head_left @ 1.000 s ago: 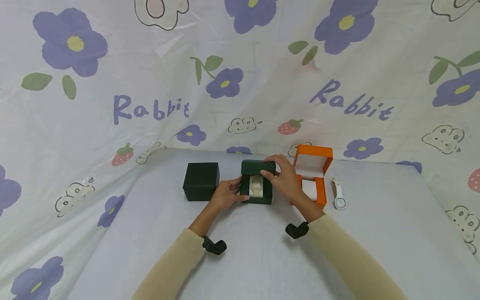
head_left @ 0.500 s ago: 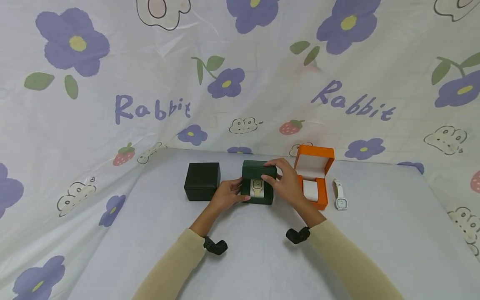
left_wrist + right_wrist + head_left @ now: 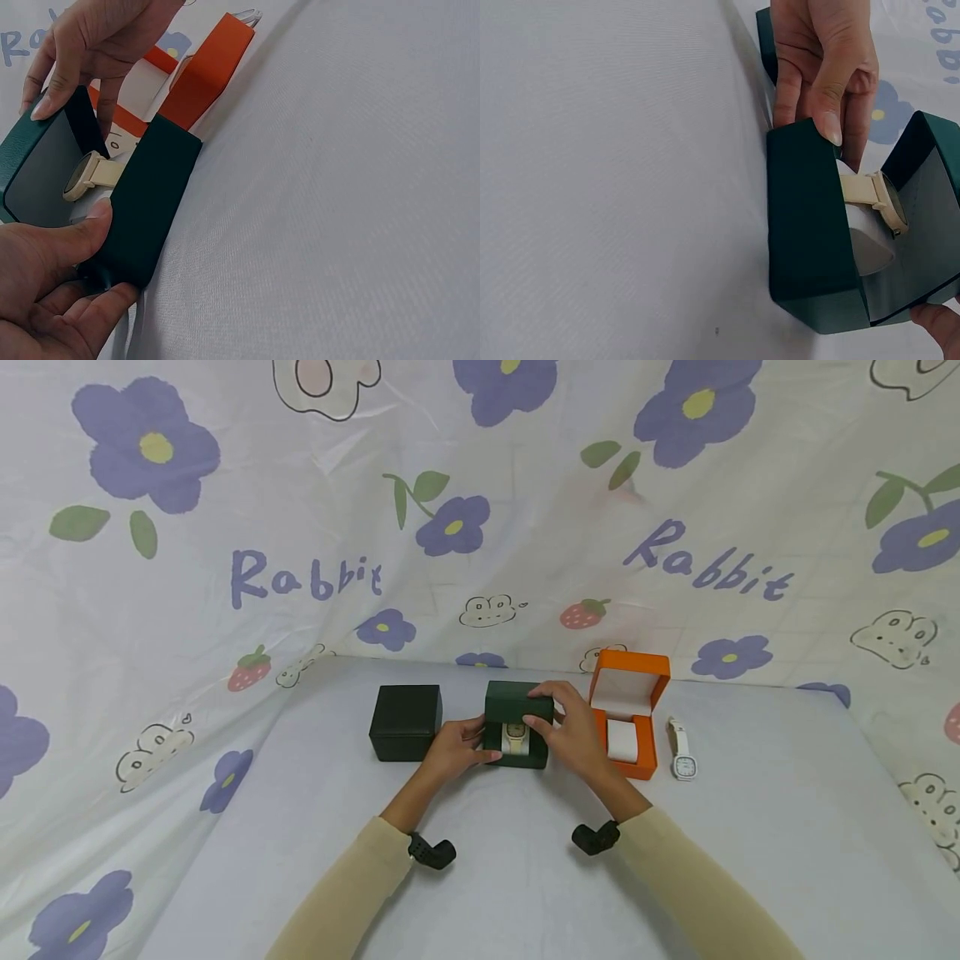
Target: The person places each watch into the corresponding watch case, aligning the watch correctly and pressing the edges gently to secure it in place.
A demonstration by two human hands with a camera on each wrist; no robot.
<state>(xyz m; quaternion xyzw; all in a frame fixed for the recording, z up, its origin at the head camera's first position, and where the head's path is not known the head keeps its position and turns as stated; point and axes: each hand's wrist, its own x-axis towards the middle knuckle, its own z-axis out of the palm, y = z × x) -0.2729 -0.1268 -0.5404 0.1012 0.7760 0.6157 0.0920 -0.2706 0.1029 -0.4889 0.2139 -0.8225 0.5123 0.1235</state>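
A dark green watch box [image 3: 510,761] stands partly open on the white cloth, its lid [image 3: 943,161] tilted forward over the base. Inside, a cream-strapped watch [image 3: 889,206] with a squarish face sits round a white cushion [image 3: 870,251]. My left hand [image 3: 453,750] grips the base at its left end, with the thumb over the front rim and other fingers low on the side. At the right end, my right hand [image 3: 576,727] pinches the lid between thumb and fingers. From the head view the lid hides the top of the watch.
On the left, close to my left hand, stands a closed black box [image 3: 407,720]. Just right of the green box is an open orange watch box [image 3: 639,771] holding a bare white cushion [image 3: 622,741]. A white watch [image 3: 684,766] lies farther right. Patterned cloth [image 3: 420,585] hangs behind.
My right hand has swung the green lid forward and down, so it covers more of the watch. The left hand keeps its grip on the base.
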